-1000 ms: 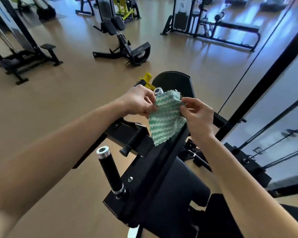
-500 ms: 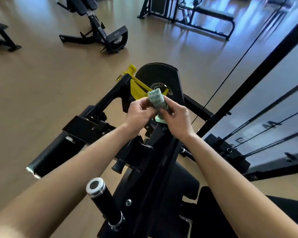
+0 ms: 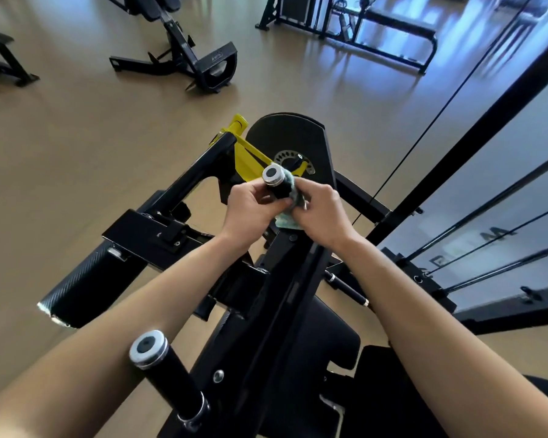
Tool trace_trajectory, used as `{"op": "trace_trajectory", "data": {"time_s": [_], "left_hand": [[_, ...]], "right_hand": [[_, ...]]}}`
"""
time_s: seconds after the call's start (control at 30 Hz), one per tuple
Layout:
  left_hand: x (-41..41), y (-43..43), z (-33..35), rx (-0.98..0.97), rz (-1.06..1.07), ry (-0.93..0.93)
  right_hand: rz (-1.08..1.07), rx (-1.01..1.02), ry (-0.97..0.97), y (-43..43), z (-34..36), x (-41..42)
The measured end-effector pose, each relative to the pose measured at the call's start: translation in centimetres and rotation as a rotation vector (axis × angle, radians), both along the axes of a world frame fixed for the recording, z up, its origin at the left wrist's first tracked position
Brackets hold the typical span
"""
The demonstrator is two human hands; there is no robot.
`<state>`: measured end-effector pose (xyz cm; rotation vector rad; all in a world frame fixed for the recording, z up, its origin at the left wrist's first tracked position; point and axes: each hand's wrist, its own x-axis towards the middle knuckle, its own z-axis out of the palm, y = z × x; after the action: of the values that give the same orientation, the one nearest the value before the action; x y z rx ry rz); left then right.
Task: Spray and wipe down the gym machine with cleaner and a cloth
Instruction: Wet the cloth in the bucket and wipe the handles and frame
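The cloth (image 3: 288, 221) is bunched against the right side of the far handle (image 3: 274, 178) of the machine (image 3: 285, 279), just below the silver cap, with a corner hanging beneath the hands. It is gripped by the right hand (image 3: 321, 213), whose fingers are curled round it, and pinched from the other side by the curled fingers of the left hand (image 3: 253, 210). The near handle (image 3: 159, 365) is left untouched, well apart from both hands.
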<state>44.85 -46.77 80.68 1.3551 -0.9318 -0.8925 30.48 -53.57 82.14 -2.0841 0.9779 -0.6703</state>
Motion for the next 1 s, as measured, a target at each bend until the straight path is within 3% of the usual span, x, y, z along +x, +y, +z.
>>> {"op": "trace_trajectory", "data": {"time_s": [0.13, 0.23, 0.53, 0.67, 0.87, 1.0], "left_hand": [[1.4, 0.6, 0.9, -0.150, 0.005, 0.008], [2.3, 0.7, 0.2, -0.185, -0.033, -0.055], [0.6, -1.7, -3.6, 0.161, -0.214, -0.194], [0.8, -1.3, -2.2, 0.056, -0.131, -0.191], [1.2, -0.3, -0.5, -0.195, 0.036, -0.035], [0.8, -0.3, -2.2, -0.106, 0.002, -0.097]], "right_hand": [[0.078, 0.004, -0.137, 0.0, 0.7, 0.1], [0.030, -0.005, -0.120, 0.1, -0.9, -0.1], [-0.033, -0.041, 0.158, -0.2, -3.1, -1.6], [-0.014, -0.066, 0.119, -0.3, -1.8, -1.0], [-0.028, -0.098, -0.080, 0.2, -0.4, 0.4], [-0.021, -0.079, -0.008, 0.4, -2.1, -0.8]]}}
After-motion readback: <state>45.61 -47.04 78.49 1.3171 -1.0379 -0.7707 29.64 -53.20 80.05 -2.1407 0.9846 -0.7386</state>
